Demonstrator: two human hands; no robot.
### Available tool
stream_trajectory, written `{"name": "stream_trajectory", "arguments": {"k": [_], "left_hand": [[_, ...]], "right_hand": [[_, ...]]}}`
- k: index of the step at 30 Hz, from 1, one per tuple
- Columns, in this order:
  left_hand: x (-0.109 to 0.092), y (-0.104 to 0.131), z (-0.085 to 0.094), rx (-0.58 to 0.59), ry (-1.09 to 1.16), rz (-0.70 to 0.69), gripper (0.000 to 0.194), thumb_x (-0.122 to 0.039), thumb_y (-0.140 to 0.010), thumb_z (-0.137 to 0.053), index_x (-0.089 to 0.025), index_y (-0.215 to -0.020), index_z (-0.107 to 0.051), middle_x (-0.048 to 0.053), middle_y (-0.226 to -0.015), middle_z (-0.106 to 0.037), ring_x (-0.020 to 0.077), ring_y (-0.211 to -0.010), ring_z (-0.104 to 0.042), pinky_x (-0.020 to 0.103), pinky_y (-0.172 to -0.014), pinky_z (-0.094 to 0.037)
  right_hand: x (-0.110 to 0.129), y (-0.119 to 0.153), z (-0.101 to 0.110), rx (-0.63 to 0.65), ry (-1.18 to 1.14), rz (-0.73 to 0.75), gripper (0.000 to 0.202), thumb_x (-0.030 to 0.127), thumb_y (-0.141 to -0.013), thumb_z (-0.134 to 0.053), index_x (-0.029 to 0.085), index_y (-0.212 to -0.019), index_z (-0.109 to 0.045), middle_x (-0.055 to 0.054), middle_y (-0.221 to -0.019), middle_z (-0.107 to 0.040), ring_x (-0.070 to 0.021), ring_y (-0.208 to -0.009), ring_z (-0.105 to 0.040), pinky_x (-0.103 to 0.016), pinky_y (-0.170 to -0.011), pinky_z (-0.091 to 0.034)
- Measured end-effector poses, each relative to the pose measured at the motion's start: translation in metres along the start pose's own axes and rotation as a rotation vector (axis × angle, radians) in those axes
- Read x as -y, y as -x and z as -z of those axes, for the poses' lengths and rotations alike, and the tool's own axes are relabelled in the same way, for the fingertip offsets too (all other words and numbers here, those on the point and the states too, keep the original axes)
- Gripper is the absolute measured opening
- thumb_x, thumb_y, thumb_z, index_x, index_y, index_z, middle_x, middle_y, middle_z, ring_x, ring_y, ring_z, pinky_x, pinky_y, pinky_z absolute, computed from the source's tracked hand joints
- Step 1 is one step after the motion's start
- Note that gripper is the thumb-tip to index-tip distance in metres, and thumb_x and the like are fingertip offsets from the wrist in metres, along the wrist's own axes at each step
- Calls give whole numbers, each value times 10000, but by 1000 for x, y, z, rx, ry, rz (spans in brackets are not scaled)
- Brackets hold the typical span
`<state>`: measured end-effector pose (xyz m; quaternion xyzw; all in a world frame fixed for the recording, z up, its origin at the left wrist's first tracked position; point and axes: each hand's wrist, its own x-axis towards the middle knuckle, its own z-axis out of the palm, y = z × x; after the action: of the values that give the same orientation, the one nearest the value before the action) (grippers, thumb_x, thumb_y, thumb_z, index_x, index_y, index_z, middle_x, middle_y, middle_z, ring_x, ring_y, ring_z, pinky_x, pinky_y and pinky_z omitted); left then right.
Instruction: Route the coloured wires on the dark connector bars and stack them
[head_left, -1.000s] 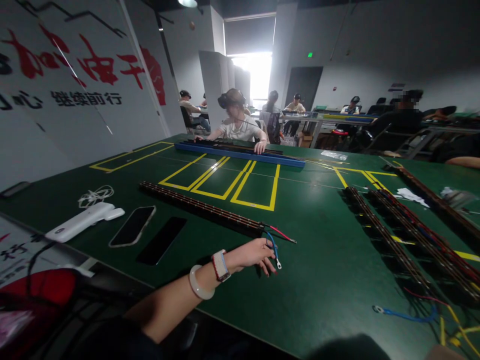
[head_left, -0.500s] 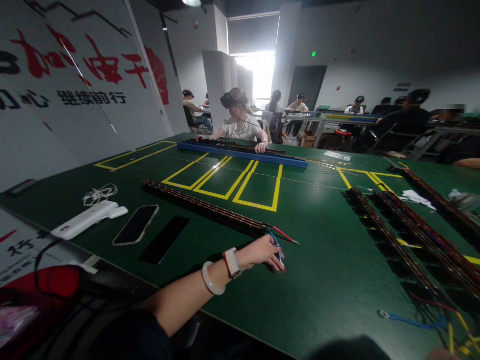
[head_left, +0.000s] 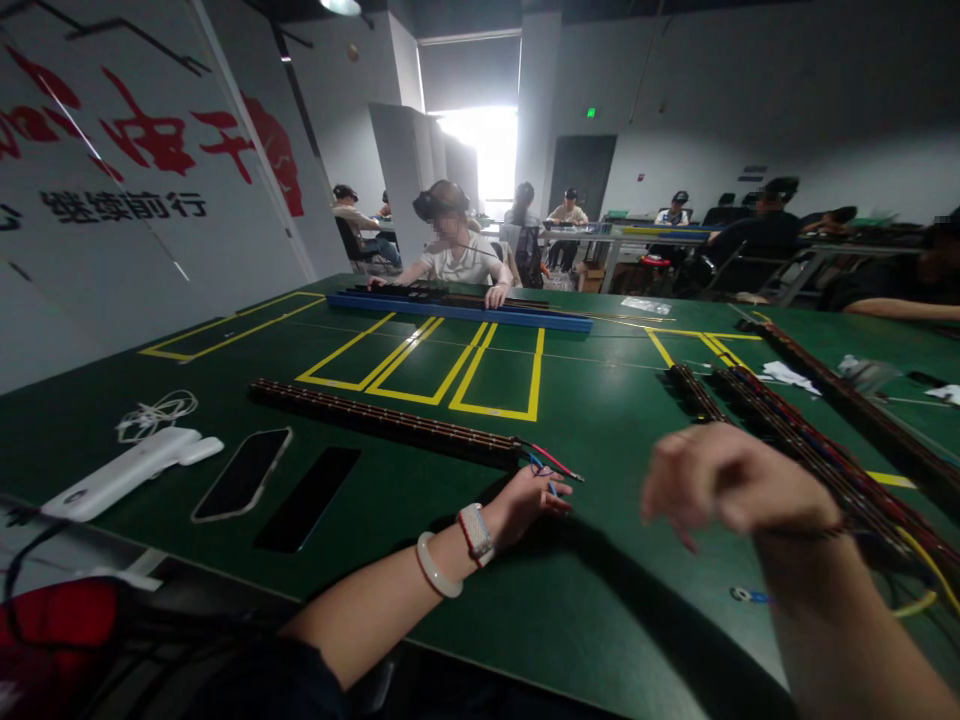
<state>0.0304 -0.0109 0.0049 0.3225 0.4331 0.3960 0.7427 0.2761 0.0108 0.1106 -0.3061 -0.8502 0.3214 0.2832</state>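
Observation:
A long dark bar bundle (head_left: 390, 418) with light ties lies on the green table, red and blue wires coming from its right end. At that end my left hand (head_left: 531, 496) has the blue wire (head_left: 553, 489) between its fingers; the red wire (head_left: 555, 461) runs just above them, pointing right. My right hand (head_left: 720, 482) hangs over the table to the right, smeared by motion, its fingers bent downward; whether it holds anything does not show. Below it, a blue wire with a ring terminal (head_left: 742, 595) lies on the table, partly hidden by my right forearm.
Two phones (head_left: 244, 474) (head_left: 309, 498) and a white device (head_left: 124, 472) with a coiled cable lie at left. More bar bundles (head_left: 802, 435) lie at right. Yellow tape (head_left: 409, 395) marks the table. Across it, a person's hands touch a long blue tray (head_left: 465, 314).
My right hand has come into view from the lower right. My left hand stays at the bundle's end by the blue wire, its fingers shifted a little. The view has turned slightly right.

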Motion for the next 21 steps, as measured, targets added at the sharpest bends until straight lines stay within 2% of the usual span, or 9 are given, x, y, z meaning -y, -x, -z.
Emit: {"name": "stream_trajectory", "arguments": {"k": [1, 4, 6, 9, 13, 18, 21], "left_hand": [[0, 1, 0, 2, -8, -17, 59, -213, -931, -467, -158, -951, -462, 42, -832, -622, 117, -597, -618, 287, -656, -470], [-1, 4, 0, 11, -69, -66, 61, -170, -945, -411, -146, -959, -465, 48, -836, -619, 105, -606, -621, 266, -643, -470], [-1, 6, 3, 13, -125, -65, 82, -190, -957, -395, -143, -952, -461, 37, -807, -606, 93, -576, -610, 254, -618, -471], [-2, 5, 8, 19, -241, -68, 187, -317, -971, -392, -146, -943, -463, 13, -746, -592, 87, -516, -591, 235, -547, -456], [-3, 3, 15, 19, -387, -64, 254, -372, -971, -364, -147, -905, -460, -6, -667, -591, 76, -428, -540, 209, -461, -419], [-9, 7, 17, 28, -476, -79, 251, -349, -959, -407, -134, -862, -491, -19, -621, -585, 48, -367, -473, 181, -416, -373], [-14, 12, 14, 36, -427, -61, 190, -271, -967, -383, -127, -914, -495, -1, -666, -610, 52, -413, -506, 187, -459, -417]], "right_hand": [[-6, -16, -9, 56, 3, -45, 338, 563, -809, -624, 236, -775, -700, -42, -745, -657, -167, -702, -616, -321, -674, -503], [-36, -52, -47, -61, 211, -211, 322, 492, -851, -585, 190, -849, -696, -59, -789, -662, -181, -717, -602, -312, -662, -477], [-59, -59, -72, -12, 302, -263, 299, 453, -846, -600, 175, -889, -700, -65, -829, -671, -185, -744, -600, -302, -678, -461], [-80, -55, -94, 88, 314, -213, 295, 444, -850, -605, 177, -927, -706, -64, -871, -664, -179, -789, -594, -274, -701, -448], [-86, -51, -102, 83, 378, -86, 228, 362, -892, -566, 188, -888, -714, -53, -827, -645, -169, -775, -569, -262, -700, -425], [-93, -64, -103, -137, 729, -21, 175, 241, -913, -551, 195, -847, -707, -60, -799, -631, -184, -767, -529, -301, -723, -348], [-101, -68, -106, -205, 837, 6, 177, 225, -915, -556, 181, -806, -687, -71, -794, -624, -197, -783, -511, -317, -738, -326]]}}
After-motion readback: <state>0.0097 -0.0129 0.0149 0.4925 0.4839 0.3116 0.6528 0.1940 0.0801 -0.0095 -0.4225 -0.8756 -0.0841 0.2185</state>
